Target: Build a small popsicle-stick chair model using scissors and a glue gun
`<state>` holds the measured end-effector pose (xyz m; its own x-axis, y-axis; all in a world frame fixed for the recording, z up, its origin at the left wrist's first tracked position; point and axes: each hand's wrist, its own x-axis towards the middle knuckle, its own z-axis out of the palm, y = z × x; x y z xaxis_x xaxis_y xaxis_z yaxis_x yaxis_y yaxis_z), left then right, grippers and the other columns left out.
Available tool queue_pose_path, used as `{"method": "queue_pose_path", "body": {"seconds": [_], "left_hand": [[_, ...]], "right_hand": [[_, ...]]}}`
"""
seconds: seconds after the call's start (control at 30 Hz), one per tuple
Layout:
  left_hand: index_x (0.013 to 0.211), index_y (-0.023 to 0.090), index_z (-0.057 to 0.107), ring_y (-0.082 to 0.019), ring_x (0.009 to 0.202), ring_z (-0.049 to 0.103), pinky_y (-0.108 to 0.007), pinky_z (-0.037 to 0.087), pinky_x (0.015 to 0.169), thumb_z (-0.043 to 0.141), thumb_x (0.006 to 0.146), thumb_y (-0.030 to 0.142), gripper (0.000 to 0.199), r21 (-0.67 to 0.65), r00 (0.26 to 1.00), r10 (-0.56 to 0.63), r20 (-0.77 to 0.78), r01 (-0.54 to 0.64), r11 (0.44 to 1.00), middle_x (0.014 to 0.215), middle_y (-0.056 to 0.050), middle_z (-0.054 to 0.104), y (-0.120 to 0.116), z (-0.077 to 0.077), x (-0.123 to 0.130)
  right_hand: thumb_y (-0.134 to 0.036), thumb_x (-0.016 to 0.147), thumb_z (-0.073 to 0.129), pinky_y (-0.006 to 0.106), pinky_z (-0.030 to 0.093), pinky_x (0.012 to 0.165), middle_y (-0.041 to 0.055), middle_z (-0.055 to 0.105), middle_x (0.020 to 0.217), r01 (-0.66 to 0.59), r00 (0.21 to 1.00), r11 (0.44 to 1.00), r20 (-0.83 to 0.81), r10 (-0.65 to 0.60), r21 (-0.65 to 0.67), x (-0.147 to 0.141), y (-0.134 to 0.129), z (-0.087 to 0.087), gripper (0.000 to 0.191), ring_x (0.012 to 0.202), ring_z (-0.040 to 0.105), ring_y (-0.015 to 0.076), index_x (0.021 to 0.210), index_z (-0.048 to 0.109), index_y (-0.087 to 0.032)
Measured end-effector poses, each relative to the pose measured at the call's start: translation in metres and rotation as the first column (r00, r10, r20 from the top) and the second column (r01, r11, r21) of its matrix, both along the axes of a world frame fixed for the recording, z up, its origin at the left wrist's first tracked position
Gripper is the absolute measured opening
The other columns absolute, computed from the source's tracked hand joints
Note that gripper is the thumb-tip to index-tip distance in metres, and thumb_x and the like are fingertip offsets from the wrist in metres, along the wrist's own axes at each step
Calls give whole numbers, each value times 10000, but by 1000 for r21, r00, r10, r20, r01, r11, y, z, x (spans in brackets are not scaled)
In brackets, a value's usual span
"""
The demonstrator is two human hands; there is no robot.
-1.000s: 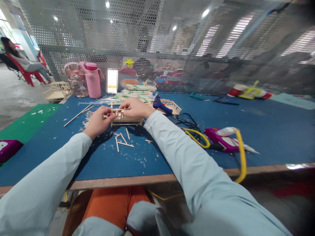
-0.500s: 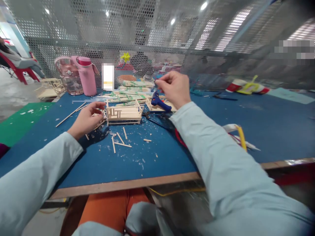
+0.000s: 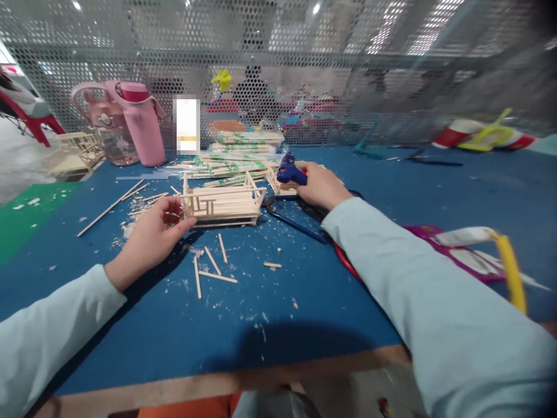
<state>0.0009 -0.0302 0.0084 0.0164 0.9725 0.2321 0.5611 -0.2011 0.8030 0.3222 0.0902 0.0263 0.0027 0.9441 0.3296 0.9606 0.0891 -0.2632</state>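
Observation:
A small frame model made of wooden sticks (image 3: 226, 203) stands on the blue table in front of me. My left hand (image 3: 159, 232) has its thumb at the model's lower front corner and its fingers curled about the left end. My right hand (image 3: 324, 184) is closed round the handle of a blue hot glue gun (image 3: 290, 172), whose grip is partly hidden by the fingers. Behind the glue gun lies a second stick piece (image 3: 273, 181), partly covered. Blue-handled pliers (image 3: 289, 223) rest between the model and my right sleeve.
Several short stick pieces (image 3: 217, 276) lie in front of the model. Packs of sticks (image 3: 248, 139) are piled behind it. A pink bottle (image 3: 143, 128) and a clear jug (image 3: 115, 136) stand at the back left. Purple scissors (image 3: 474, 267) and a yellow-and-white strip (image 3: 509, 261) lie right.
My right hand has come down from above the glue gun and taken its handle. My left hand has moved in against the model's left end. The view has tilted down.

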Motion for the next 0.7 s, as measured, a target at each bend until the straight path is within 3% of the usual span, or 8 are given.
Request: {"method": "queue_pose_path", "body": {"seconds": [0.13,0.2,0.33,0.43,0.53,0.6,0.67,0.7], "left_hand": [[940,178,580,-139,634,552,-283,450,594,647,730,465,362,-21,995,8,95,-6,1000,791,-14,611,2,0,0],[924,181,588,-130,591,536,-271,438,562,665,719,464,358,-17,991,6,131,-3,1000,713,3,594,0,0,2],[902,197,563,-109,511,504,-240,413,484,721,667,407,352,-39,977,-39,208,48,998,612,37,544,-10,2,7],[961,213,517,-139,591,597,-249,472,496,716,659,382,399,-150,936,11,353,45,988,742,8,591,-12,11,8],[1052,225,485,-187,624,652,-277,487,466,584,750,500,420,-341,856,206,475,-37,939,836,-38,613,3,26,3],[1042,187,518,-217,525,632,-307,462,416,495,765,632,525,-477,880,276,386,-66,877,708,-65,615,22,36,-1],[907,176,577,-232,457,607,-316,440,381,492,739,683,541,-528,942,184,283,-7,849,574,-66,592,41,43,-4],[815,184,591,-227,434,596,-308,433,370,525,729,662,490,-532,965,67,253,81,843,529,-64,583,50,44,-4]], "right_hand": [[-297,759,631,352,464,716,100,681,809,-2,976,982,-213,43,190,-7,-14,20,154,800,628,241,841,649,-168],[-319,803,595,322,452,661,74,650,761,14,896,963,-431,107,268,-12,-29,34,160,719,608,191,805,627,-163],[-356,804,598,246,412,511,47,639,915,-208,471,927,-798,376,313,-26,-73,51,175,637,580,110,865,620,-193],[-392,737,681,251,438,503,25,658,868,-412,289,859,-850,441,305,-36,-100,48,210,634,607,123,845,641,-216],[-413,756,669,266,452,525,-1,630,659,-506,281,812,-834,475,292,-41,-110,40,209,580,590,124,769,645,-205],[-411,777,648,268,454,540,-5,620,627,-500,309,813,-816,488,297,-42,-109,36,212,571,575,119,766,647,-199],[-396,777,645,272,452,544,0,643,693,-430,313,833,-808,498,347,-39,-103,35,195,558,555,106,797,642,-201],[-388,773,644,275,447,539,4,656,738,-369,313,842,-800,511,393,-36,-99,37,186,548,544,100,811,634,-206]]}}
